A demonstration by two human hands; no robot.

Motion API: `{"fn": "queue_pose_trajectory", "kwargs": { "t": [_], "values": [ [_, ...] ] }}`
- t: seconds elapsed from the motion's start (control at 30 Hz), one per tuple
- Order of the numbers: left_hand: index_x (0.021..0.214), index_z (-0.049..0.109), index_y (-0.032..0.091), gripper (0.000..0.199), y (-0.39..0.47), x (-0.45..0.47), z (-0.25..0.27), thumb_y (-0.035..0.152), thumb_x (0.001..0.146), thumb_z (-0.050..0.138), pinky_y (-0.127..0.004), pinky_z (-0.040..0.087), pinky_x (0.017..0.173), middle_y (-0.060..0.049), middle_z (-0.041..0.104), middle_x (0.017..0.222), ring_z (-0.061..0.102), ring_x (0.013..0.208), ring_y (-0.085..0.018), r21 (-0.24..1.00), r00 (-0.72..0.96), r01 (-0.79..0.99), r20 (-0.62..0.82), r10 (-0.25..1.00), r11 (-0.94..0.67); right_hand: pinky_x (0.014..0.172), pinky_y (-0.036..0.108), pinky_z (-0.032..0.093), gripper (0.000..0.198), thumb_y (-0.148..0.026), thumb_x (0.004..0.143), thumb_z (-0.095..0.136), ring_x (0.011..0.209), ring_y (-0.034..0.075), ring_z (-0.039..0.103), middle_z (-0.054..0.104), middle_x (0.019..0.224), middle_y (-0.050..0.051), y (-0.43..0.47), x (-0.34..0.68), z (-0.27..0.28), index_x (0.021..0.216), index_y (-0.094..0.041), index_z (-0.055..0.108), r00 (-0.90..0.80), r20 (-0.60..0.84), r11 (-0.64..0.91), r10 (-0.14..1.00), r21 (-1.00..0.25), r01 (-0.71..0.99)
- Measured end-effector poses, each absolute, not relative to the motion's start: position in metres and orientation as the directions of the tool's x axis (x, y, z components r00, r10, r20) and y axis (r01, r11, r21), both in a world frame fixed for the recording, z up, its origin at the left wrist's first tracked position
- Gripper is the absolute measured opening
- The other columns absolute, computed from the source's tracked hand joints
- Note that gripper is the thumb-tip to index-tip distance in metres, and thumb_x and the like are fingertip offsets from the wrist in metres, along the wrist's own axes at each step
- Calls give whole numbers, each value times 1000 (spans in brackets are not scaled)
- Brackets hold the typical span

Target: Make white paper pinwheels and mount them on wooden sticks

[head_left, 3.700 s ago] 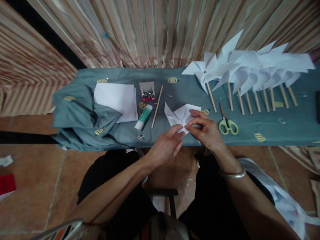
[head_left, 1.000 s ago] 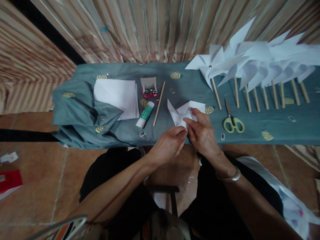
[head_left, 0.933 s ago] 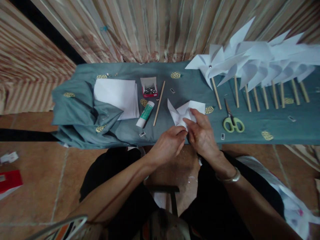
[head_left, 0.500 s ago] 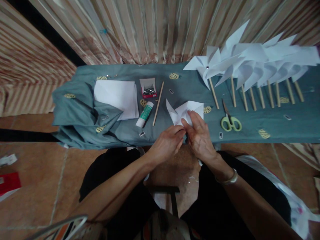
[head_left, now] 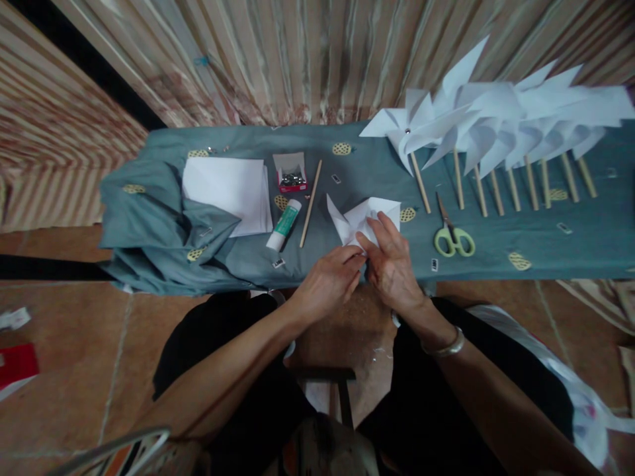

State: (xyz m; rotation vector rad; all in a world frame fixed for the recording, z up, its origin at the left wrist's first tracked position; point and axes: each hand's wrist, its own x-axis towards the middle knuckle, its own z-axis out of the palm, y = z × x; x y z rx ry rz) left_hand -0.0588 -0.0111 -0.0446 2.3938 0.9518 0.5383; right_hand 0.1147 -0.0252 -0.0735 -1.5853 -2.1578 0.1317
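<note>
A white paper pinwheel (head_left: 381, 206), partly folded, lies at the table's front edge under my hands. My left hand (head_left: 331, 277) pinches its near side, fingers bent together. From the right, my right hand (head_left: 391, 264) presses on the folds near the centre, its thumb and fingers closed on the paper. The fingertips hide the near corner of the sheet. To the left lie a wooden stick (head_left: 311, 203), a glue stick (head_left: 284, 225) and an open red box of metal pins (head_left: 292, 178). Green-handled scissors (head_left: 454, 239) rest to the right.
A stack of white paper (head_left: 225, 192) lies on the left, one corner under a fold of the green tablecloth (head_left: 143, 218). Several finished pinwheels (head_left: 496, 119) on sticks stand in a row at the back right. A striped curtain (head_left: 297, 59) hangs behind the table.
The whole view has shifted slightly, with everything a little further left and up. Both hands stay on the paper; the right fingers have moved only slightly over the folds.
</note>
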Motion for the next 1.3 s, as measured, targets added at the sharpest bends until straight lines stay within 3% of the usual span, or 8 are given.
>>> {"fn": "queue_pose_trajectory", "kwargs": {
  "t": [0.2,0.43,0.6,0.73,1.0,1.3],
  "values": [
    [110,60,14,22,-10,-60,-45,11,91,49,-39,54,99,-11,64,118,62,111,-22,575,671,509,202,714,-641,110,56,37,50,-14,93,39,151,29,22,43,153,8,-24,114,-79,139,-30,48,-242,334,360,911,-360,861],
    [118,57,15,28,-7,-58,-46,11,91,50,-40,54,99,-11,64,120,63,113,-22,575,658,479,265,705,-664,109,57,39,51,-10,89,38,148,29,28,49,149,10,-25,120,-67,136,-25,51,-255,337,369,906,-337,866],
    [125,54,17,35,-6,-59,-50,11,91,48,-44,54,101,-13,60,126,61,118,-23,603,639,452,295,711,-657,114,57,36,60,-11,89,36,145,28,36,47,151,9,-20,139,-59,147,-24,42,-133,358,297,924,-455,839],
    [130,50,17,40,-5,-63,-50,13,91,52,-45,52,103,-15,56,130,58,122,-25,591,618,473,305,725,-653,113,53,40,52,-17,93,35,138,28,47,52,145,14,-9,150,-61,143,-18,48,-24,363,205,931,-469,859],
    [134,47,20,47,-6,-69,-44,12,89,53,-42,55,96,-12,57,122,60,114,-24,555,623,529,261,738,-643,108,56,44,49,-20,93,40,133,32,51,55,143,18,10,158,-68,141,-14,49,-20,371,177,928,-395,902],
    [129,53,16,36,-3,-76,-43,16,94,47,-40,54,87,-9,64,101,62,95,-23,415,647,615,220,730,-670,109,52,45,47,-21,93,40,131,29,54,59,139,18,32,162,-68,137,-12,53,-85,378,240,922,-384,891]
  ]
}}
